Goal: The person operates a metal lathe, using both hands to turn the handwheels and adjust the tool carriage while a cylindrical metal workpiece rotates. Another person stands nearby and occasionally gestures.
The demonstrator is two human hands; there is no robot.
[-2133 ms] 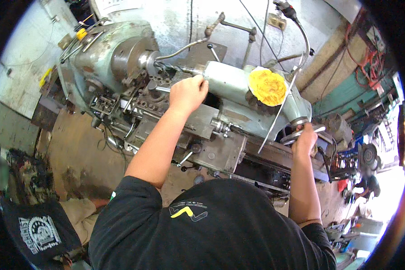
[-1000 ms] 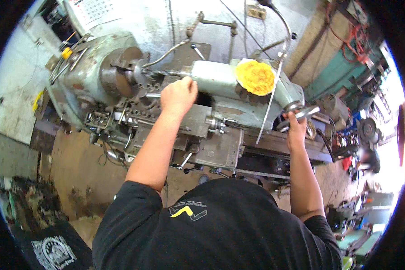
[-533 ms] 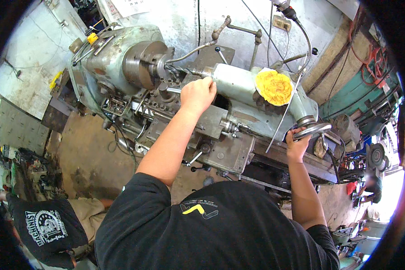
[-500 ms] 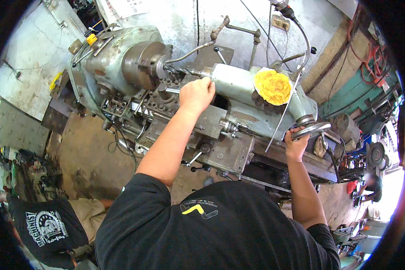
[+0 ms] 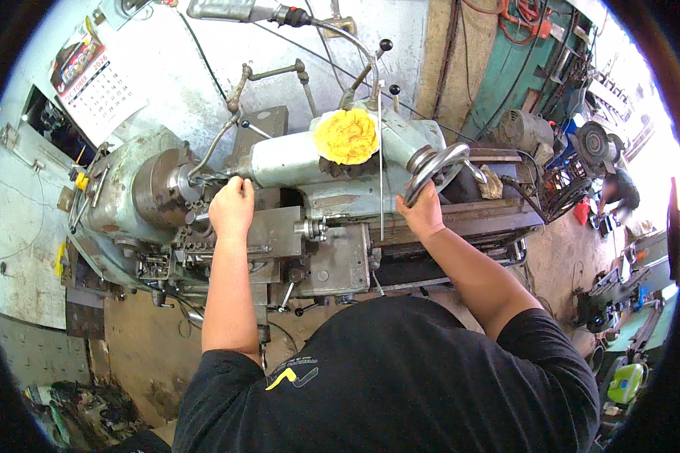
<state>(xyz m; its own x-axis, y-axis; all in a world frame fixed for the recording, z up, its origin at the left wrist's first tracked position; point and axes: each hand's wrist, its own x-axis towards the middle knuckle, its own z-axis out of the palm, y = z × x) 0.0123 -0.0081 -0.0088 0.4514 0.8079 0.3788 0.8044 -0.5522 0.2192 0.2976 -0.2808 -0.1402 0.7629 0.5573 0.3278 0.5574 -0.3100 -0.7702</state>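
A grey-green metal lathe stands in front of me. My left hand is closed beside the tailstock's front end, close to a drill bit that points at the chuck. Whatever its fingers hold is hidden behind the hand. My right hand grips the near rim of the tailstock handwheel, a shiny metal ring with a crank handle. On top of the tailstock, between my hands, lies a crumpled yellow cloth. The drill's tip is hard to make out near the chuck.
A jointed coolant pipe bends over the chuck. A flexible-neck lamp reaches above the tailstock, and a thin rod hangs before it. Carriage levers stick out toward me. A wall calendar hangs at the left; another person is far right.
The view has swung right, so the lathe sits farther left in the picture. My right hand has shifted its hold on the handwheel's rim. My left hand stays closed near the drill.
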